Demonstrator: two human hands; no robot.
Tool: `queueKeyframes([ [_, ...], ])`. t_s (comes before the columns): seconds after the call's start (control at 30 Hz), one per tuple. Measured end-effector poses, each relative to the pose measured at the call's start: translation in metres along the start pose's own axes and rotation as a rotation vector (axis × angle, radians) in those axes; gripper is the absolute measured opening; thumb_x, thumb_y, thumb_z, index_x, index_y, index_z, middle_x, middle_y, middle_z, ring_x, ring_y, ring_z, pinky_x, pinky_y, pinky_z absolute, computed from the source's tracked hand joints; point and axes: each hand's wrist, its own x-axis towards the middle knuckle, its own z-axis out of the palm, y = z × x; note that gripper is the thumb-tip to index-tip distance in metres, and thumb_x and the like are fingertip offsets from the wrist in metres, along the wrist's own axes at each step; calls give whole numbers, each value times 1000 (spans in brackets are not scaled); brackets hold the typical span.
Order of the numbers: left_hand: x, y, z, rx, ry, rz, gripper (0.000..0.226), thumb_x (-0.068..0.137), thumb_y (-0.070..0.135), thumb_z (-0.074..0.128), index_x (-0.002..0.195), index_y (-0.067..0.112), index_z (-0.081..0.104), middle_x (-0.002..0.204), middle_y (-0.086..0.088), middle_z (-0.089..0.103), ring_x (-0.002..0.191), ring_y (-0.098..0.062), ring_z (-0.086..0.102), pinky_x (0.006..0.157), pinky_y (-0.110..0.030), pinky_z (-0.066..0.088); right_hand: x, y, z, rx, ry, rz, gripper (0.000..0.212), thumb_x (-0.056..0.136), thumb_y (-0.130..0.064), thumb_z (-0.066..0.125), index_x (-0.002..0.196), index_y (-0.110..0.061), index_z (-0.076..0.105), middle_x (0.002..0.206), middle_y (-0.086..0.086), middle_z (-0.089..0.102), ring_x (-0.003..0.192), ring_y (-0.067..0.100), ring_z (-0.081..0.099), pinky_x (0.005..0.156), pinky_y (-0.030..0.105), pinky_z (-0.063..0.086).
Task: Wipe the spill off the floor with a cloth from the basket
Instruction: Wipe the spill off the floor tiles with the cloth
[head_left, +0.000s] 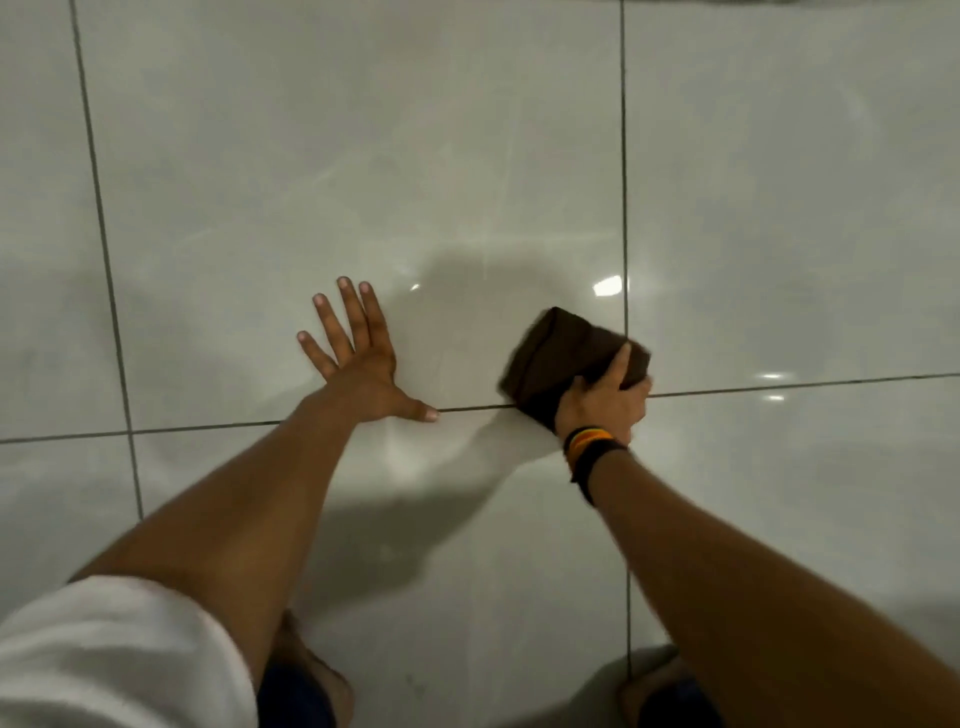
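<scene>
A folded dark brown cloth (558, 353) lies pressed on the glossy pale floor tiles (363, 156), just left of a vertical grout line. My right hand (605, 402) grips its near edge, with a striped band on the wrist. My left hand (358, 366) rests flat on the tile to the left, fingers spread, thumb along the horizontal grout line. Faint streaks show on the tile beyond the cloth; I cannot make out a distinct spill. The basket is not in view.
Dark grout lines (625, 182) divide the large tiles. My knees (306, 680) are at the bottom edge, on the floor. A white sleeve (109, 654) fills the lower left corner.
</scene>
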Motion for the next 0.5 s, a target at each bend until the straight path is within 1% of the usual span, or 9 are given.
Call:
queueKeyframes([
  [0.1, -18, 1, 0, -224, 131, 34, 156, 68, 47, 93, 162, 15, -27, 173, -10, -24, 160, -35, -20, 128, -60, -1, -24, 5, -6, 257, -43, 408, 93, 93, -21, 72, 163, -16, 12, 157, 25, 37, 142, 45, 42, 118, 56, 35],
  [0.17, -42, 1, 5, -380, 142, 55, 144, 75, 40, 91, 164, 18, -20, 176, -12, -2, 162, -34, 0, 130, -52, 9, -30, -3, -14, 567, -173, 585, 85, 93, -13, 72, 160, -4, 21, 156, 26, 43, 133, 44, 53, 112, 52, 43],
  [0.23, -70, 8, 9, -473, 101, 92, 133, 80, 38, 88, 166, 20, -12, 175, -12, 12, 161, -31, 14, 130, -51, 18, -35, -7, -28, 733, -305, 566, 53, 91, -1, 68, 141, 1, 52, 136, 26, 62, 97, 36, 68, 89, 48, 59],
  [0.27, -93, 12, 1, -517, 73, 95, 127, 82, 38, 87, 167, 21, -6, 173, -10, 19, 159, -30, 21, 129, -49, 23, -48, -10, -48, 755, -336, 525, 37, 88, 2, 68, 125, -1, 62, 121, 23, 68, 82, 30, 66, 78, 46, 60],
  [0.33, -120, 21, -14, -661, 28, 69, 114, 87, 43, 81, 168, 25, 4, 170, -4, 30, 155, -26, 33, 125, -43, 32, -68, -18, -78, 806, -356, 457, 21, 86, 2, 68, 102, -9, 64, 97, 15, 68, 76, 26, 64, 63, 42, 59],
  [0.37, -129, 26, -23, -758, 14, 32, 108, 89, 49, 76, 168, 26, 6, 169, -2, 34, 154, -24, 37, 121, -38, 35, -75, -23, -91, 818, -379, 412, 22, 86, 2, 67, 103, -10, 64, 94, 13, 66, 79, 26, 65, 61, 41, 59],
  [0.4, -128, 33, -31, -832, 6, -8, 103, 91, 58, 69, 168, 28, 6, 168, 0, 36, 152, -23, 39, 116, -36, 37, -76, -27, -97, 828, -422, 377, 27, 86, 2, 66, 111, -9, 65, 95, 13, 67, 83, 28, 67, 63, 41, 60],
  [0.47, -128, 49, -48, -907, -12, -73, 100, 90, 76, 52, 168, 32, 8, 168, 3, 36, 152, -22, 38, 109, -34, 34, -82, -30, -111, 806, -558, 309, 42, 87, 0, 64, 128, -6, 62, 106, 17, 69, 92, 30, 70, 69, 41, 62],
  [0.5, -136, 53, -59, -935, -41, -94, 101, 87, 83, 46, 167, 32, 12, 169, 4, 35, 153, -23, 37, 110, -37, 33, -93, -32, -123, 794, -638, 269, 46, 87, 0, 64, 133, -5, 60, 111, 19, 70, 95, 30, 71, 70, 40, 63],
])
